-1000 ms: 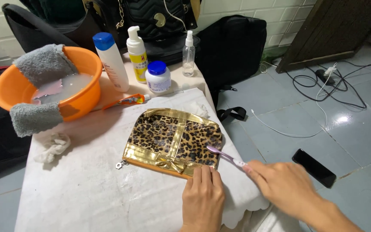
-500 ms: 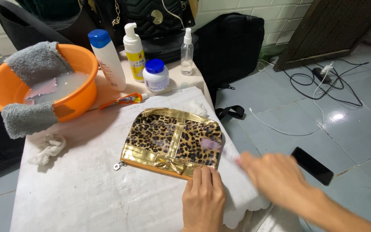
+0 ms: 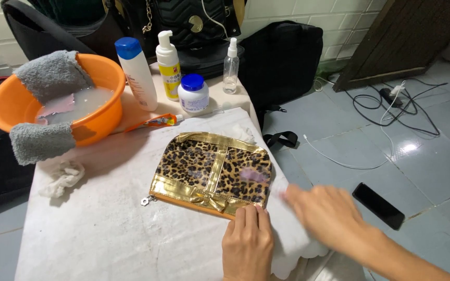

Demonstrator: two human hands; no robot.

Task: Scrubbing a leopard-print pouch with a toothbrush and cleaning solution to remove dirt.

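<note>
A leopard-print pouch with gold trim lies flat on a white cloth-covered table. My left hand rests flat with its fingertips pressing the pouch's lower gold edge. My right hand is blurred by motion just right of the pouch. It grips a thin purple toothbrush, whose head shows as a pinkish smear over the pouch's right side.
An orange basin of cloudy water with two grey cloths stands back left. Behind the pouch are a blue-capped bottle, pump bottle, jar, spray bottle and tube. A phone and cables lie on the floor at right.
My right hand swept the toothbrush across the pouch's right side, blurring as it moved back and forth. My left hand has stayed on the pouch's lower edge.
</note>
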